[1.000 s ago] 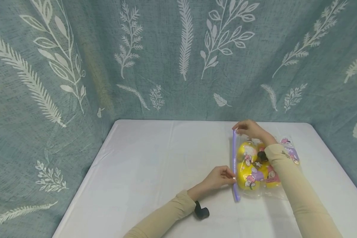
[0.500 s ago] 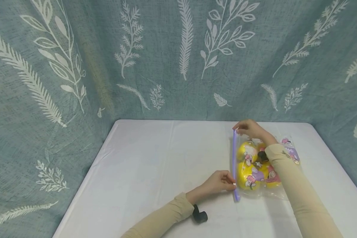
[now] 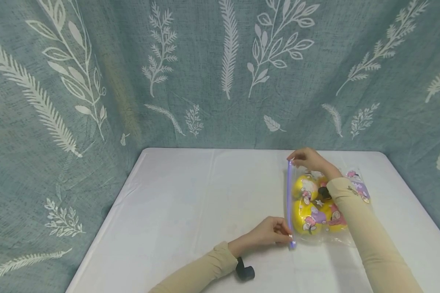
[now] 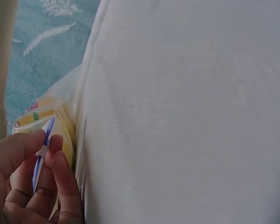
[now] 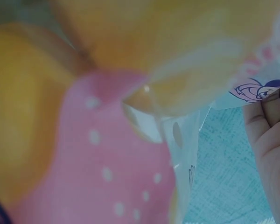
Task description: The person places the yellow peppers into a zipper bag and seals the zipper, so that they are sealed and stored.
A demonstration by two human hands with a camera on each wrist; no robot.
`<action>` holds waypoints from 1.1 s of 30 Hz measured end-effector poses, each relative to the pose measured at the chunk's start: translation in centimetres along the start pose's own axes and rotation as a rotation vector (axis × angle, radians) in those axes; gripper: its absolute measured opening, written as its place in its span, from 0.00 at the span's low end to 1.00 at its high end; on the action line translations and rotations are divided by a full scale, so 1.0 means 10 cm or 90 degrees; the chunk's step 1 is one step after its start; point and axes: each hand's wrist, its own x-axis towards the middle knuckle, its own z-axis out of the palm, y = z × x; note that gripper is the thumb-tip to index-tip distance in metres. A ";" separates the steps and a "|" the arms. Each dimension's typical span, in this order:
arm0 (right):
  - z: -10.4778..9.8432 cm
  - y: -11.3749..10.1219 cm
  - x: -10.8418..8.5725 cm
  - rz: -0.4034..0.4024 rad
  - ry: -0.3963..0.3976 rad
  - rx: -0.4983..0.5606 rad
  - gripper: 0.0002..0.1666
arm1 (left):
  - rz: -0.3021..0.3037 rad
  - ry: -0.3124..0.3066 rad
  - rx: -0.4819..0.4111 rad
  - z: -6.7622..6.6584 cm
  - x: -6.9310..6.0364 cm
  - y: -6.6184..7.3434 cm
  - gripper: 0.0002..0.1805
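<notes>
A clear zip bag [image 3: 317, 236] printed with pink and purple cartoon figures lies on the right of the table, several round yellow objects [image 3: 301, 215] inside it. Its purple zip strip [image 3: 289, 195] runs along the left edge. Near the strip's front end, my left hand [image 3: 269, 232] pinches the small white slider [image 4: 42, 150] between thumb and fingers. At the far end, the right hand [image 3: 309, 158] holds the strip's corner with its fingertips. In the right wrist view the bag fills most of the picture, and the right hand [image 5: 273, 126] shows only at the edge.
The white-covered table [image 3: 190, 195] ends at a green-blue curtain [image 3: 205, 81] with white leaf prints, behind and at both sides. Black wrist devices [image 3: 245, 272] sit under the left forearm and beside the right wrist.
My left hand has slid toward the front along the purple strip, taking the white slider with it. The right hand stays at the far corner, and the bag keeps its place.
</notes>
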 end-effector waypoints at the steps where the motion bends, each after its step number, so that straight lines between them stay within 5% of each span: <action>1: 0.00 0.00 0.00 0.002 0.000 -0.001 0.14 | 0.000 -0.003 0.002 0.00 -0.01 0.01 0.07; 25: 0.00 0.03 -0.02 -0.012 0.009 -0.001 0.16 | 0.006 -0.063 0.066 -0.12 0.02 0.00 0.09; 33: 0.01 0.01 -0.05 -0.004 -0.001 -0.011 0.18 | 0.040 -0.062 0.101 -0.23 0.05 0.05 0.09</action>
